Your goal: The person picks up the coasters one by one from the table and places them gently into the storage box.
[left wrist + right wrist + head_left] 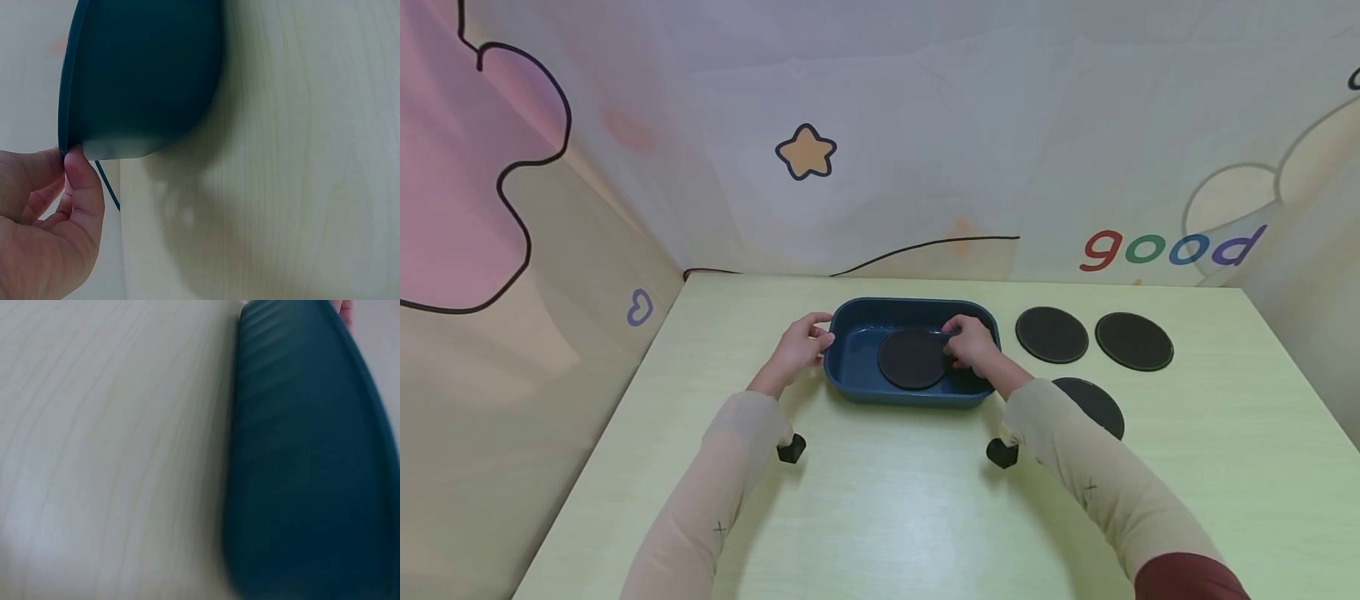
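Note:
A dark blue rectangular basin with rounded corners stands on the table. My left hand pinches its left rim; in the left wrist view, thumb and finger of that hand meet at the basin's edge. A flat black disc lies inside on the basin floor. My right hand reaches into the basin's right end, fingers bent at the right edge of the disc. Whether they grip it is hidden. A dark patch shows beneath this hand. The right wrist view mostly shows the basin's outer side.
Right of the basin, more black discs lie flat: one near it, one farther right, and one closer to me, partly behind the right sleeve. A printed cloth backdrop rises behind the pale wooden table.

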A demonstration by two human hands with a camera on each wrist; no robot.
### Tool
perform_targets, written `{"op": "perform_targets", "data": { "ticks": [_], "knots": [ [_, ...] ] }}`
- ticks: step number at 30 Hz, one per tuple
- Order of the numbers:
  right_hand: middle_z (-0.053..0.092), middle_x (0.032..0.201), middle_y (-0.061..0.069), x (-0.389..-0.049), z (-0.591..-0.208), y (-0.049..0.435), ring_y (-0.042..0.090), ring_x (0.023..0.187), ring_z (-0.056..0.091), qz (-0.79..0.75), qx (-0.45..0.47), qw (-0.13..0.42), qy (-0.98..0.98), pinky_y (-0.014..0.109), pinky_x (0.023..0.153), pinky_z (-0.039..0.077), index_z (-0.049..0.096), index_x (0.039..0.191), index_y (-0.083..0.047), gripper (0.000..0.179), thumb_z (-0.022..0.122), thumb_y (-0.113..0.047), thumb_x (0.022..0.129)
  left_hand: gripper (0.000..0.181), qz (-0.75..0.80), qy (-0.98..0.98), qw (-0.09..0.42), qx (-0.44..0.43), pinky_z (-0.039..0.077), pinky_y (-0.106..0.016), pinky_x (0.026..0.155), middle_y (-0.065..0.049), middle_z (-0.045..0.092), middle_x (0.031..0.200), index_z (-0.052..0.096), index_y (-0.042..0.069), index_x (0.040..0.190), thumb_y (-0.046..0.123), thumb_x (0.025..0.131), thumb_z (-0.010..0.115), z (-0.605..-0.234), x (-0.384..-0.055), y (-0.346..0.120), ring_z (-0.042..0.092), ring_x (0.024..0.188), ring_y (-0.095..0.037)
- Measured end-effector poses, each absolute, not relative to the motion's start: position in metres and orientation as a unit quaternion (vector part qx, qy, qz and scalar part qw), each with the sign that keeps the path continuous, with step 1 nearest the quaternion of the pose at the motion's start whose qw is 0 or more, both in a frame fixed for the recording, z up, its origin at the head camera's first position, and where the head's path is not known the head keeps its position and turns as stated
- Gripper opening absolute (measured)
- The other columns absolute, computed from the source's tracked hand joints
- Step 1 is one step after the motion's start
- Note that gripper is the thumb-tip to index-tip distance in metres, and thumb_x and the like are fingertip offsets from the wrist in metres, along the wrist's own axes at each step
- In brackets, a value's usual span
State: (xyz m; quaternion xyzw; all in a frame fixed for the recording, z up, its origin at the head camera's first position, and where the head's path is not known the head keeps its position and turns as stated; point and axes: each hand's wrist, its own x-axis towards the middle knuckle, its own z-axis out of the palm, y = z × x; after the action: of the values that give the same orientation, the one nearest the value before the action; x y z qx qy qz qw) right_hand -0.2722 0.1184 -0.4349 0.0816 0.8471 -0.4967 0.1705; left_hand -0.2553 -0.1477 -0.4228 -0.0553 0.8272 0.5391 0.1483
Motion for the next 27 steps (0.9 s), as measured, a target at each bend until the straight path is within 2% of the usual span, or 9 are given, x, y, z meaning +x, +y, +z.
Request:
{"op": "perform_targets", "data": {
  "ticks": [6, 13, 20, 27],
  "knots": [
    [0.044, 0.086, 0.007, -0.266, -0.421, 0.125, 0.016, 0.07, 0.05, -0.497, 0.027, 0.18, 0.848, 0.029, 0.056, 0.052, 0.047, 0.111, 0.0, 0.034, 0.055, 0.005, 0.078, 0.037, 0.538, 0.828, 0.147, -0.053, 0.048, -0.021, 0.062, -0.009, 0.045, 0.098, 0.04, 0.012, 0.128, 0.011, 0.092, 0.046, -0.422, -0.254, -0.147, 0.053, 0.076, -0.019],
    [0.045, 0.091, 0.008, -0.259, -0.399, 0.143, 0.02, 0.079, 0.05, -0.491, -0.051, 0.221, 0.841, 0.032, 0.065, 0.051, 0.042, 0.118, 0.002, 0.036, 0.054, -0.005, 0.085, 0.038, 0.542, 0.826, 0.146, -0.051, 0.048, -0.021, 0.062, -0.01, 0.044, 0.098, 0.04, 0.011, 0.129, 0.01, 0.092, 0.046, -0.422, -0.254, -0.147, 0.054, 0.076, -0.019],
    [0.05, 0.091, 0.008, -0.256, -0.386, 0.168, 0.02, 0.079, 0.051, -0.456, -0.129, 0.267, 0.839, 0.031, 0.068, 0.049, 0.041, 0.119, 0.002, 0.039, 0.055, -0.011, 0.086, 0.037, 0.544, 0.825, 0.144, -0.05, 0.048, -0.019, 0.059, -0.009, 0.044, 0.096, 0.04, 0.01, 0.128, 0.009, 0.091, 0.046, -0.422, -0.254, -0.147, 0.055, 0.077, -0.022],
    [0.053, 0.094, 0.01, -0.252, -0.375, 0.196, 0.035, 0.09, 0.052, -0.431, -0.165, 0.289, 0.839, 0.036, 0.073, 0.048, 0.042, 0.121, 0.0, 0.045, 0.059, -0.018, 0.084, 0.037, 0.542, 0.826, 0.146, -0.051, 0.048, -0.021, 0.062, -0.009, 0.044, 0.096, 0.04, 0.011, 0.128, 0.01, 0.091, 0.046, -0.423, -0.255, -0.147, 0.054, 0.076, -0.021]
  ]
}}
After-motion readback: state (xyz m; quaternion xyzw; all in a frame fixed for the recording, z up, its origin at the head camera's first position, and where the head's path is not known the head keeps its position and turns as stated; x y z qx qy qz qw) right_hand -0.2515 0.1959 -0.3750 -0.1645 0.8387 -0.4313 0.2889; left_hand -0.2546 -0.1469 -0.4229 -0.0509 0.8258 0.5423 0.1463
